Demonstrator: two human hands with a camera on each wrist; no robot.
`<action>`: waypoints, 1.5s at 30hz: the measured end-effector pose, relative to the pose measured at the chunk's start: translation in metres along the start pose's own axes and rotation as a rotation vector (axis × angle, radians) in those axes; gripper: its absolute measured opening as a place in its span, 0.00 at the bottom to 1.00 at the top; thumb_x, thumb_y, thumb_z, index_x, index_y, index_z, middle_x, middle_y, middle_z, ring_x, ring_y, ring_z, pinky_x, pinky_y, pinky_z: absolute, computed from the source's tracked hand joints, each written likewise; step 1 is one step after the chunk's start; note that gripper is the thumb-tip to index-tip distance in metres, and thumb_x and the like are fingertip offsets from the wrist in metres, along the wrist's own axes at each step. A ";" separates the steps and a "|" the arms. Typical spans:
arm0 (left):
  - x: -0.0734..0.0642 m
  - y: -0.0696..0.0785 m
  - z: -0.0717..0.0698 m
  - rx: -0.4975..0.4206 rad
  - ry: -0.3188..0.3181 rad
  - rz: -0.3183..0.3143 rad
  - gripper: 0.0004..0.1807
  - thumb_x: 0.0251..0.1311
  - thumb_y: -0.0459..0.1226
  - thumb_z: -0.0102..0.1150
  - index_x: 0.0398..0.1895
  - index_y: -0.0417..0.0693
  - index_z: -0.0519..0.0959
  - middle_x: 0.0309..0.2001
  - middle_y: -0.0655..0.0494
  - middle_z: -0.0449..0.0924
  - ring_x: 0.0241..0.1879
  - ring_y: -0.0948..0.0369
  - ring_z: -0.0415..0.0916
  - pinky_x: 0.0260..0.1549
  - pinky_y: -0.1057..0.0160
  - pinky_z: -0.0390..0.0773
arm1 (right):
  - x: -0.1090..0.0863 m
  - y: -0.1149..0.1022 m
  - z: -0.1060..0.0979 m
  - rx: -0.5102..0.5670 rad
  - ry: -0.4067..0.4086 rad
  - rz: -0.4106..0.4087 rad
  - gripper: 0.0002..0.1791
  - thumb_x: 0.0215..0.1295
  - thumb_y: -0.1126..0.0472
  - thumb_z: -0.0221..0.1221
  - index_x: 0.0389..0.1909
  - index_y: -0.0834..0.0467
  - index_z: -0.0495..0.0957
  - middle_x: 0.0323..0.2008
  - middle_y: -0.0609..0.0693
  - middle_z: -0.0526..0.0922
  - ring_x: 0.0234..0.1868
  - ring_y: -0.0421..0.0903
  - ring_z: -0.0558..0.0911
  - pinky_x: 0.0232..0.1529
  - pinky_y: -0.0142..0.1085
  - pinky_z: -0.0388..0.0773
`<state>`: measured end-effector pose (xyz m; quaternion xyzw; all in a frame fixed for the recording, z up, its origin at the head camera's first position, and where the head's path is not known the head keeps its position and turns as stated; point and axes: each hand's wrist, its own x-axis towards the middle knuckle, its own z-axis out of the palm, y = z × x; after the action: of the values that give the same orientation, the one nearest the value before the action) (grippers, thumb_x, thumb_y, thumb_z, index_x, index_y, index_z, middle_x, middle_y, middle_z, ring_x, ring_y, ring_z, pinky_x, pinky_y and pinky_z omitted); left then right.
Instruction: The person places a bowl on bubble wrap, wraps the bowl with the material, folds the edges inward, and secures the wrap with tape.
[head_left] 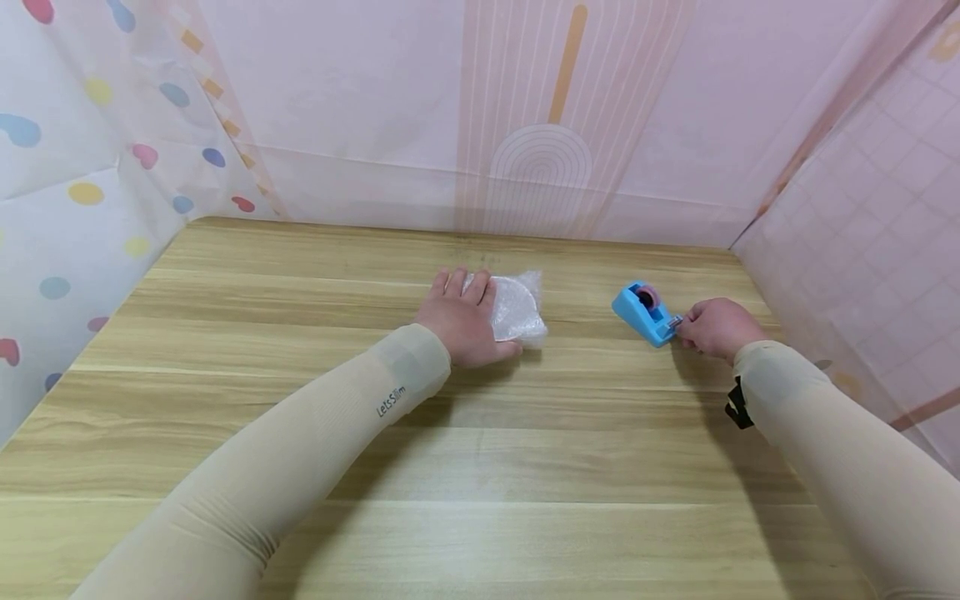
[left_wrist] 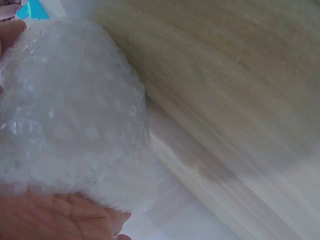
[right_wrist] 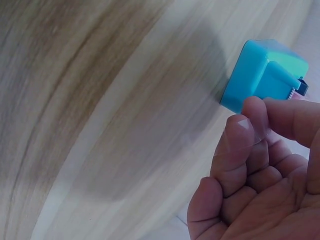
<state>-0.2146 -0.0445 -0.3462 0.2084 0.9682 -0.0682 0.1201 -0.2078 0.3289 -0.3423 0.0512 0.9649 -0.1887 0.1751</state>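
Observation:
My left hand point(head_left: 465, 323) rests over the left part of a flat package in bubble wrap point(head_left: 517, 308), its fingers fairly straight and its thumb along the near side. Inside the wrap a round rim shows faintly. Up close, the bubble wrap point(left_wrist: 75, 110) hides much of the palm and fingers. At the right, my right hand point(head_left: 716, 325) is by the cutter end of a blue tape dispenser point(head_left: 637, 312). Its thumb and forefinger pinch the end of a strip of clear tape point(right_wrist: 235, 140), which is hard to make out against the fingertips.
A wooden tabletop point(head_left: 480, 467) lies under both hands. Behind it hangs a pink patterned sheet point(head_left: 375, 100), with a dotted sheet point(head_left: 67, 242) at the left and a grid-patterned one point(head_left: 892, 192) at the right. A black strap point(head_left: 739, 406) hangs below the right wrist.

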 end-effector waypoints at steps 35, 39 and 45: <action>0.000 -0.001 0.001 -0.014 -0.001 0.000 0.61 0.65 0.77 0.36 0.87 0.45 0.41 0.88 0.50 0.35 0.86 0.43 0.33 0.84 0.41 0.34 | 0.003 0.003 -0.001 -0.038 -0.001 -0.020 0.14 0.74 0.59 0.55 0.32 0.64 0.80 0.25 0.51 0.83 0.28 0.47 0.76 0.29 0.36 0.71; 0.001 -0.001 0.001 -0.012 -0.002 -0.002 0.61 0.65 0.77 0.36 0.87 0.45 0.41 0.88 0.50 0.35 0.86 0.43 0.33 0.84 0.41 0.34 | 0.004 0.004 -0.002 -0.053 -0.009 -0.023 0.14 0.74 0.59 0.54 0.31 0.63 0.80 0.25 0.51 0.82 0.28 0.47 0.75 0.29 0.36 0.70; 0.000 -0.001 0.002 -0.005 0.007 0.003 0.62 0.65 0.78 0.36 0.87 0.45 0.41 0.88 0.49 0.35 0.86 0.43 0.34 0.84 0.41 0.34 | 0.005 0.009 -0.002 -0.113 -0.061 -0.046 0.16 0.72 0.58 0.55 0.25 0.60 0.78 0.22 0.49 0.77 0.29 0.47 0.74 0.30 0.37 0.70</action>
<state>-0.2143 -0.0455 -0.3475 0.2096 0.9686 -0.0647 0.1172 -0.2114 0.3382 -0.3458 0.0131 0.9692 -0.1396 0.2027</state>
